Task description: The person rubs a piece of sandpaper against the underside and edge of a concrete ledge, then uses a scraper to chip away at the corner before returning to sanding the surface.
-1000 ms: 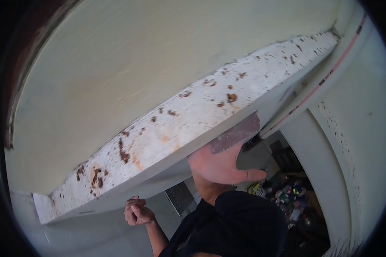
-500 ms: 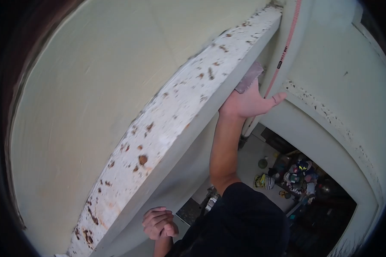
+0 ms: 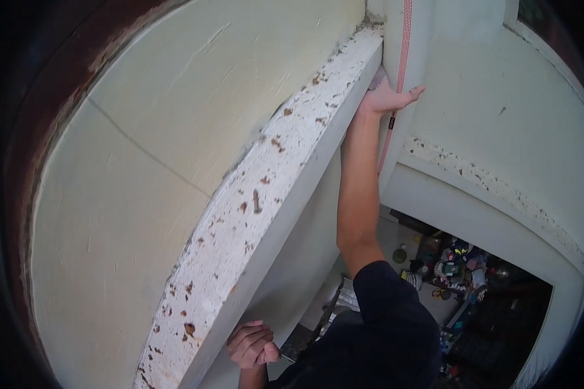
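Observation:
My right hand point(image 3: 384, 98) is raised on a stretched arm to the upper end of a white ledge point(image 3: 259, 194) with brown chipped spots. It presses a greyish-purple piece of sandpaper point(image 3: 377, 79) to the ledge's lower side face. The thumb sticks out to the right, across a pale pipe with red print; the fingers are mostly hidden behind the sandpaper and ledge. Lower down, my left hand point(image 3: 253, 345) is curled into a loose fist close beside the ledge's lower edge. Nothing shows in it, though its palm is hidden.
A cream wall point(image 3: 130, 214) with scratches lies left of the ledge. The pipe point(image 3: 403, 45) runs down by the ledge's upper end. Right of it, another chipped ledge point(image 3: 480, 172) crosses a pale wall. Far below, various items point(image 3: 461, 269) lie about the floor and a dark opening.
My right hand has slid with the sandpaper up along the ledge to its far end, and the arm is straighter. The view has shifted. My left hand stays curled.

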### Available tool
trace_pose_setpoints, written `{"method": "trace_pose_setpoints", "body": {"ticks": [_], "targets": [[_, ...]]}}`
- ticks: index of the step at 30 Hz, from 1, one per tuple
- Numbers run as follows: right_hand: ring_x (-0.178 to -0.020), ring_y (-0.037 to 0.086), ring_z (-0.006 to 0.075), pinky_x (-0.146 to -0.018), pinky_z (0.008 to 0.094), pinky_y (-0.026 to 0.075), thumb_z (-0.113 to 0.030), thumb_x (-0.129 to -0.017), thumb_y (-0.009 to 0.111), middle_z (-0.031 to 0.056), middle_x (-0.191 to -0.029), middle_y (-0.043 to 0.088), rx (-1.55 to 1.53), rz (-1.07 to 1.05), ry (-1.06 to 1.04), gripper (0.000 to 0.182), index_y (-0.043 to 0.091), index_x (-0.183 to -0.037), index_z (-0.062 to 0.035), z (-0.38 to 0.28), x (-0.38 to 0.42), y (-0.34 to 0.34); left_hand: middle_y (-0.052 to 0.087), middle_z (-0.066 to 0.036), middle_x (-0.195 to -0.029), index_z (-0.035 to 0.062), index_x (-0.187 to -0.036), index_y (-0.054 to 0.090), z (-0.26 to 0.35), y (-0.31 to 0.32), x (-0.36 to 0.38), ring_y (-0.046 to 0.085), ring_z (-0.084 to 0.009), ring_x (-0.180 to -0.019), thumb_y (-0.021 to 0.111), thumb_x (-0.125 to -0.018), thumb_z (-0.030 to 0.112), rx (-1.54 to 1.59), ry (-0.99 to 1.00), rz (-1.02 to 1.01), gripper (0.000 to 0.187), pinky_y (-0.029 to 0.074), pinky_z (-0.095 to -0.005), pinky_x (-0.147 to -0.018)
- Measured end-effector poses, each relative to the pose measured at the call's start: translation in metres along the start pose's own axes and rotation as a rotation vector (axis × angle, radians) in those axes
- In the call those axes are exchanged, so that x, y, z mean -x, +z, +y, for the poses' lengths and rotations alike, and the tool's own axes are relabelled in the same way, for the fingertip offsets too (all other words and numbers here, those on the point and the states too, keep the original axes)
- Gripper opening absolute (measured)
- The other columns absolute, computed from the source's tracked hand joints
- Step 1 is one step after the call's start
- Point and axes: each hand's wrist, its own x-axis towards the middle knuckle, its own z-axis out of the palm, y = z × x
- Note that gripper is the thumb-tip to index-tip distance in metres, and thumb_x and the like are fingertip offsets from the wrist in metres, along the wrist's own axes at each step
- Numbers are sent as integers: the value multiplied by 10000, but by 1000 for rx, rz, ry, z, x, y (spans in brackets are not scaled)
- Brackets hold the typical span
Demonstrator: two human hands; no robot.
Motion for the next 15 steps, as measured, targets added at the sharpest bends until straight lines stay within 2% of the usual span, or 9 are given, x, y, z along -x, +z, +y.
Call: {"method": "trace_pose_setpoints", "body": {"ticks": [2,4,6,7,9,10,12,15], "targets": [[-1377,304,347,-1146,452,251,-603,-903,419,173,-1499,298,-33,-82,-33,833,276,-1462,-3,8,-11,-11,618,-76,-588,26,-682,604,-6,9,-3,629,-182,-535,619,-886,172,-7,-4,-1,251,595,-338,-592],[-1373,311,352,-1144,456,258,-573,-925,405,169,-1494,311,-64,-141,-62,786,290,-1457,-6,15,-13,-22,574,-66,-558,29,-643,554,-12,9,-10,591,-193,-502,554,-838,147,-113,63,-76,227,582,-345,-557],[-1364,332,301,-1143,414,263,-543,-962,403,153,-1485,319,-144,-220,104,749,276,-1463,-2,17,-12,-32,577,-67,-573,31,-651,558,-19,9,-8,594,-196,-514,564,-832,152,-178,121,-156,218,585,-348,-564],[-1364,332,301,-1143,414,263,-543,-962,403,153,-1485,319,-135,-211,99,749,276,-1463,-2,18,-12,-33,580,-69,-587,32,-659,563,-20,9,-7,597,-200,-525,574,-826,157,-235,179,-228,209,587,-350,-571],[-1324,397,281,-1113,383,310,-548,-969,400,172,-1446,388,179,-108,63,769,306,-1447,47,26,-13,-29,580,-68,-594,34,-660,567,-21,13,-7,601,-201,-534,588,-823,171,-250,193,-258,213,588,-352,-578],[-1324,397,281,-1113,383,310,-548,-969,400,172,-1446,388,187,-106,50,769,306,-1447,47,26,-15,-33,579,-68,-601,36,-662,570,-21,14,-8,604,-203,-543,602,-819,185,-275,207,-281,219,589,-354,-586],[-1261,467,269,-1079,366,349,-552,-975,401,187,-1393,461,427,155,395,773,359,-1416,83,28,-16,-43,579,-68,-604,37,-659,570,-20,14,-7,604,-204,-545,604,-818,192,-281,202,-285,225,589,-357,-586],[-1211,506,285,-1046,385,378,-611,-958,372,178,-1349,508,460,170,417,821,399,-1394,85,4,12,-13,578,-71,-610,35,-655,572,-22,15,-5,601,-206,-550,606,-818,203,-290,201,-276,236,588,-361,-583]]}}
